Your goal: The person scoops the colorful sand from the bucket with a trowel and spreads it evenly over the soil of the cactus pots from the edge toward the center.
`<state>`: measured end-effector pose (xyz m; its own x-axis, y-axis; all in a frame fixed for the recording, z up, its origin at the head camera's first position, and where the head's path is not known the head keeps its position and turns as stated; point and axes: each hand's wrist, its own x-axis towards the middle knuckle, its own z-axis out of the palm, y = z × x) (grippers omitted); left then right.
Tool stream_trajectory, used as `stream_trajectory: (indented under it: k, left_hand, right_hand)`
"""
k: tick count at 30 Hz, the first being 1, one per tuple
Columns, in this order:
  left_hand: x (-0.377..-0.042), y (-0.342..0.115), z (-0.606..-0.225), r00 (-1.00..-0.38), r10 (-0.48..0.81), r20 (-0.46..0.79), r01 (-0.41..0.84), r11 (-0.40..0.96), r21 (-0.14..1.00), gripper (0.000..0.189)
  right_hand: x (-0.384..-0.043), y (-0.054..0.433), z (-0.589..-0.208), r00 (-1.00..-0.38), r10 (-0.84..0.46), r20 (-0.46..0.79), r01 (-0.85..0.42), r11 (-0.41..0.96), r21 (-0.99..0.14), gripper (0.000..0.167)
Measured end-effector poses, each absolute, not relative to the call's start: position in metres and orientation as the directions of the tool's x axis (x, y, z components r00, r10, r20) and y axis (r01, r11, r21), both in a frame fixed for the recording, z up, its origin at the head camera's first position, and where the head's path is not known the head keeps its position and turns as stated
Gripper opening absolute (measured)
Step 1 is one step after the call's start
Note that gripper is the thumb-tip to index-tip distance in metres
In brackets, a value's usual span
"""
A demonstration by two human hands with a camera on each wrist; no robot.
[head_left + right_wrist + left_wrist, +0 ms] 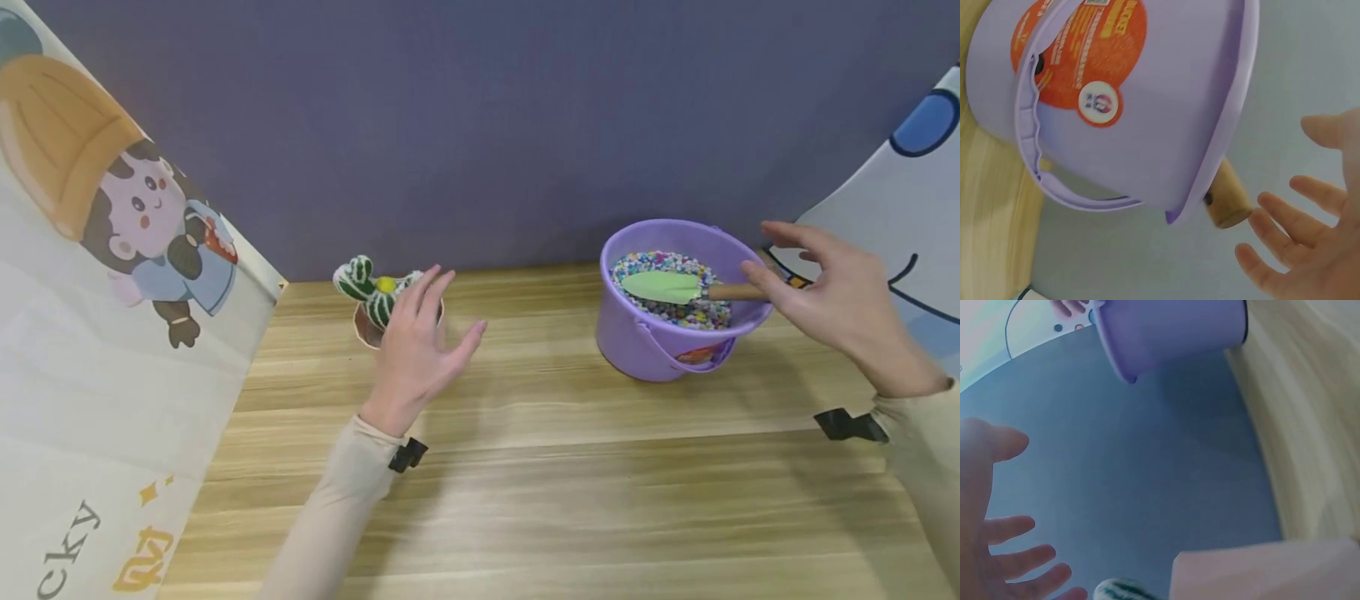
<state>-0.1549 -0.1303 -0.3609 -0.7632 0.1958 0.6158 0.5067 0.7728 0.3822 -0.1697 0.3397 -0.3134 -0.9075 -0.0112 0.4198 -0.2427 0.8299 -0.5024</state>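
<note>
Trowel (678, 288) handle toward right hand (832, 304)

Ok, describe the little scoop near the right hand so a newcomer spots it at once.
Find the purple bucket on the wooden table, right of centre. The scoop lies on the coloured pebbles inside it. Its pale green blade and wooden handle, jutting over the rim toward the right hand, mark it out.

There's a small crocheted green-and-white cactus with a yellow flower, in a little pinkish pot (369, 304), standing upright near the back of the wooden counter (540, 467). Well off to its right sits a round lilac plastic bucket (660, 346), upright, handle folded down at the front, full of tiny multicoloured pebbles (678, 315). A small trowel with a pale green blade and wooden handle (675, 287) lies flat on those pebbles, its handle poking out over the bucket's right rim.
</note>
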Motion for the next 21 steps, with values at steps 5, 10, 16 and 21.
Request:
stream_trajectory:
  k: [5,10,16,21]
  left_hand:
    - [-0.159,-0.111,-0.364,-0.799,0.227,0.556,0.514,0.737,0.439,0.072]
    - [-0.160,-0.091,-0.357,-0.853,0.271,0.445,0.497,0.680,0.539,0.072]
    - [-0.170,-0.071,-0.354,-0.887,0.302,0.349,0.460,0.642,0.614,0.074]
    - [-0.174,-0.051,-0.353,-0.914,0.304,0.270,0.404,0.603,0.688,0.073]
  right_hand:
    - [-0.175,0.348,-0.313,-0.925,-0.044,0.377,-0.230,0.855,-0.464,0.056]
    - [-0.180,0.357,-0.316,-0.928,-0.101,0.358,-0.244,0.893,-0.379,0.049]
    - [-0.182,0.363,-0.320,-0.934,-0.127,0.335,-0.248,0.904,-0.348,0.045]
    - [-0.182,0.360,-0.322,-0.962,-0.118,0.248,-0.204,0.910,-0.361,0.055]
